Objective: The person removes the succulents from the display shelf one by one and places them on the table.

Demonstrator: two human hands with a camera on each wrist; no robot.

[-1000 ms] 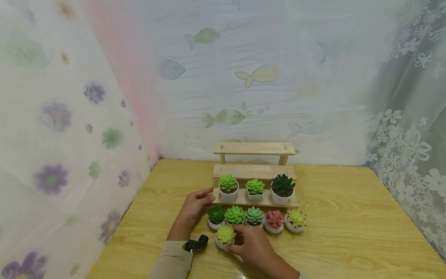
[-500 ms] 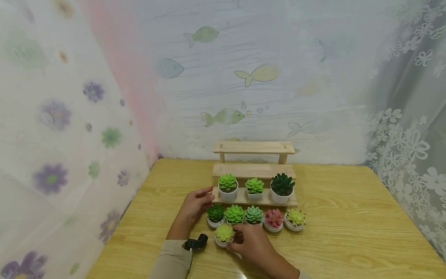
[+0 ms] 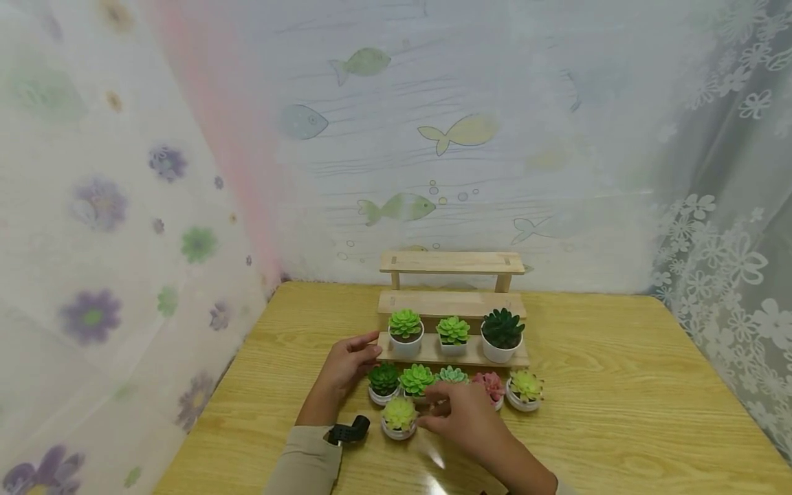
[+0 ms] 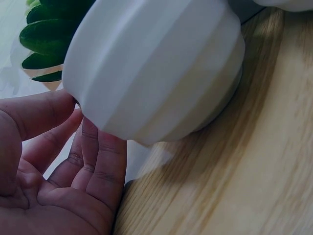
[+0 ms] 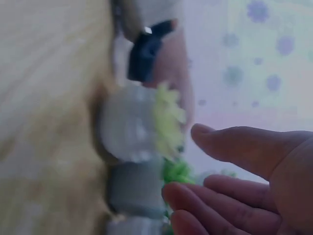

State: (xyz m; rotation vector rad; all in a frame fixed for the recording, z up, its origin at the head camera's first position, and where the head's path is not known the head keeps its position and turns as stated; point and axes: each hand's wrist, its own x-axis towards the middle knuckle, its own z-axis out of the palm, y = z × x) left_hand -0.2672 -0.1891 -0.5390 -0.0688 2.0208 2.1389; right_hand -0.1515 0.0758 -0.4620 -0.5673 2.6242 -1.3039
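Three-tier wooden shelf (image 3: 452,304) with potted succulents, one hand on either side of the front pot.
Behind the shelf hangs a pale fish-print backdrop (image 3: 383,165); below it extends a yellow wood-grain table (image 3: 606,357). Left hand (image 3: 345,364): at the shelf's left end, fingers extended, tips at the lowest tier. Right hand (image 3: 469,414): before the shelf, thumb and fingers apart, holding nothing, just right of the front succulent (image 3: 399,414). The shelf's lowest tier carries three white pots (image 3: 454,349). Before the shelf, five smaller plants form a row: dark green (image 3: 383,378), bright green (image 3: 417,378), blue-green (image 3: 452,375), pink (image 3: 493,385), yellow-tinged (image 3: 526,387). The front succulent, a yellow-green rosette in a white ribbed pot, stands upright ahead of the row.
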